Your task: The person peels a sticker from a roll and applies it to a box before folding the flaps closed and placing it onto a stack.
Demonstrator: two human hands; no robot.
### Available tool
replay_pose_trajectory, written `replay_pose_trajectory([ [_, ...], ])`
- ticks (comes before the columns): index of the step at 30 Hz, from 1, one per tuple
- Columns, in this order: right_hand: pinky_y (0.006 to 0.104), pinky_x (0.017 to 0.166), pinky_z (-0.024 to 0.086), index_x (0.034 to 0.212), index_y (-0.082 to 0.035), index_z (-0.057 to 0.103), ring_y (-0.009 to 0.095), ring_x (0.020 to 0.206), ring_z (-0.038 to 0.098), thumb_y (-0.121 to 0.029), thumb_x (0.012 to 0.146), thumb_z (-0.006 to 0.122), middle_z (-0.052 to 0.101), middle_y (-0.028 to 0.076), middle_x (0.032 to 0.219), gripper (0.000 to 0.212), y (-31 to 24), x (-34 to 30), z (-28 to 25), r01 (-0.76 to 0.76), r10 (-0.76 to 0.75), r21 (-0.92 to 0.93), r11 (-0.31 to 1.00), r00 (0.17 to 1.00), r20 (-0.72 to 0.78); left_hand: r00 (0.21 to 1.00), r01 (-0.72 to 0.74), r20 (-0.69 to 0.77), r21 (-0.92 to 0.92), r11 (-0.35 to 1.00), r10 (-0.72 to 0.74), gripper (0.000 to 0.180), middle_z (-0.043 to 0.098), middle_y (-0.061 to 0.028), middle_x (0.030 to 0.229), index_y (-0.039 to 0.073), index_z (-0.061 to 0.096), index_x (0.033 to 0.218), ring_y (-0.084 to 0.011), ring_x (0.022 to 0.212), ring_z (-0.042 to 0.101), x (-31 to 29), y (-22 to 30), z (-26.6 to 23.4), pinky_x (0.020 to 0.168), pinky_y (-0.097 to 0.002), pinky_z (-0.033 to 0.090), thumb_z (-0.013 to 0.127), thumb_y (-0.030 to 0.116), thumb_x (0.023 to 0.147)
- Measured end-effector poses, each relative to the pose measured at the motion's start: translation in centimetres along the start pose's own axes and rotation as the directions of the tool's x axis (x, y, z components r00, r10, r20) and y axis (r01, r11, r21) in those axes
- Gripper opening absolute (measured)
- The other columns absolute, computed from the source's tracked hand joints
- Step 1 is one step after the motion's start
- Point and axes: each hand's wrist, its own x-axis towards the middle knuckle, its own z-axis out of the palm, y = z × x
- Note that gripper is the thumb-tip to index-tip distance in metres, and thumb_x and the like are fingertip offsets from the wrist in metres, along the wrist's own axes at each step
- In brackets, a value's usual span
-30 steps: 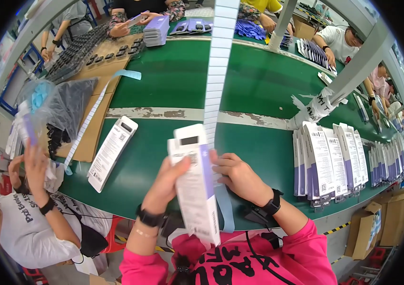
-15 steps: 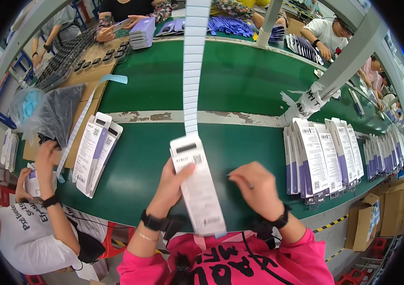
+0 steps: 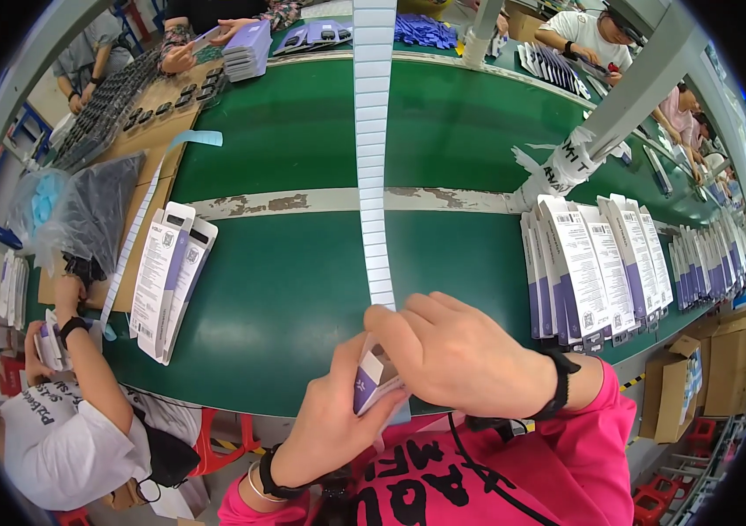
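So, hands [image 3: 465, 355] together, L clamping purple/wht box [image 3: 366, 391], R grip unclear, blue stuff [image 3: 42, 198] in bag [image 3: 29, 231].

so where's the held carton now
The purple-and-white carton is at lower centre in the head view, in the left hand, beside the right hand.

I face a green table [image 3: 276, 289]; a post [image 3: 644, 96] rises from it, red stools [image 3: 206, 445] near it on grey floor [image 3: 276, 424].

A hot-pink top [image 3: 579, 465] splashed with large black lettering [image 3: 410, 484], a slim black cable [image 3: 467, 453] running across it, is worn with black wristbands [image 3: 562, 384] on both arms and a thin bracelet [image 3: 255, 482] on the left.
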Motion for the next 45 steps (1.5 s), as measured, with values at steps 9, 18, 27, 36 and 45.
replay_pose_trajectory([
  [9,0.0290,0.050,0.048,0.085,0.001,0.052,0.022,0.057,0.060,-0.033,0.075,0.076,0.056,0.010,0.069,0.043,1.3,-1.1,1.6,-0.373,0.370,0.057,0.926,0.927,0.057,0.982,-0.184,-0.087,-0.307,0.934,0.165,0.066,0.046,-0.0251,0.119,0.001,0.013,0.133,-0.0284,0.105,0.057,-1.7,-6.1,2.9,0.088,-0.0378,0.046,0.062,0.009,0.089],
  [18,0.0392,0.091,0.042,0.113,-0.006,0.066,0.032,0.100,0.056,-0.017,0.085,0.066,0.055,0.023,0.127,0.030,2.0,-8.2,7.9,-0.141,0.278,0.750,0.646,0.959,-0.060,0.963,-0.214,-0.226,-0.312,0.925,0.147,0.030,0.043,-0.0161,0.111,0.003,0.035,0.116,-0.0223,0.103,0.045,-1.6,-8.1,6.5,0.094,-0.0338,0.035,0.052,0.018,0.096],
  [27,0.0352,0.084,0.049,0.114,0.000,0.064,0.027,0.094,0.060,-0.011,0.076,0.074,0.071,0.006,0.103,0.041,2.0,-9.7,8.1,-0.237,0.440,0.771,0.591,0.896,-0.062,0.902,-0.295,-0.381,-0.197,0.935,0.204,0.022,0.061,-0.0168,0.105,-0.001,0.059,0.106,-0.0243,0.093,0.061,-1.2,-9.4,7.3,0.079,-0.0312,0.048,0.064,0.012,0.089],
  [36,0.0274,0.070,0.054,0.099,0.003,0.067,0.015,0.081,0.067,-0.004,0.075,0.076,0.072,0.009,0.091,0.026,0.0,-8.0,6.0,-0.440,0.629,0.800,0.408,0.770,0.103,0.984,-0.020,-0.179,-0.186,0.982,-0.014,0.014,0.067,-0.0104,0.083,-0.004,0.070,0.088,-0.0148,0.076,0.062,-0.4,-4.9,3.2,0.067,-0.0253,0.049,0.071,-0.007,0.074],
  [45,0.0263,0.075,0.052,0.094,0.002,0.069,0.015,0.083,0.065,0.001,0.073,0.076,0.072,0.011,0.088,0.022,-0.2,-7.6,5.3,-0.490,0.650,0.805,0.334,0.738,0.180,0.979,0.068,-0.168,-0.280,0.958,-0.118,0.014,0.069,-0.0105,0.086,-0.001,0.071,0.087,-0.0176,0.075,0.065,-0.8,-4.6,3.0,0.068,-0.0258,0.051,0.075,0.000,0.073],
])
